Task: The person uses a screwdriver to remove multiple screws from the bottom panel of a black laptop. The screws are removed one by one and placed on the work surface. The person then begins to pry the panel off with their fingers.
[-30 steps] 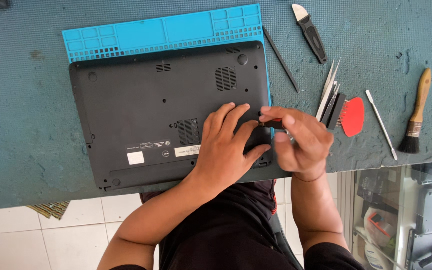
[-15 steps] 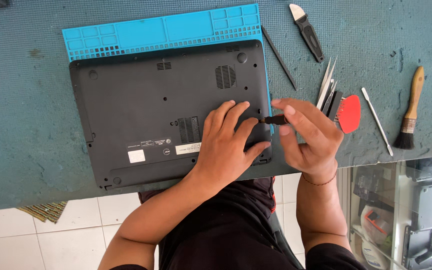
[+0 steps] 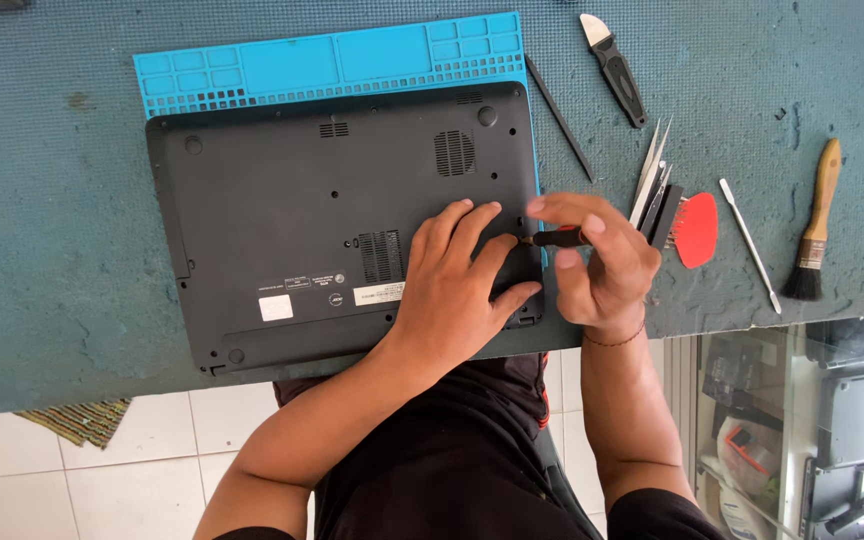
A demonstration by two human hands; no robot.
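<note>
The laptop (image 3: 342, 225) lay bottom-up on the blue mat (image 3: 327, 60), near the front edge of the teal table (image 3: 52, 250), in the only view, from the head. The left hand (image 3: 457, 290) lay flat on its base, fingers spread and pressing. The right hand (image 3: 602, 265) pinched a small black screwdriver (image 3: 555, 238) between thumb and fingertips, tip at the right edge of the case. Risky spot: held at such a shallow angle, the tip could slip and scar the plastic or chew a screw head. Tweezers (image 3: 649, 175), red pick (image 3: 697, 230) and brush (image 3: 815, 235) sat just beside.
</note>
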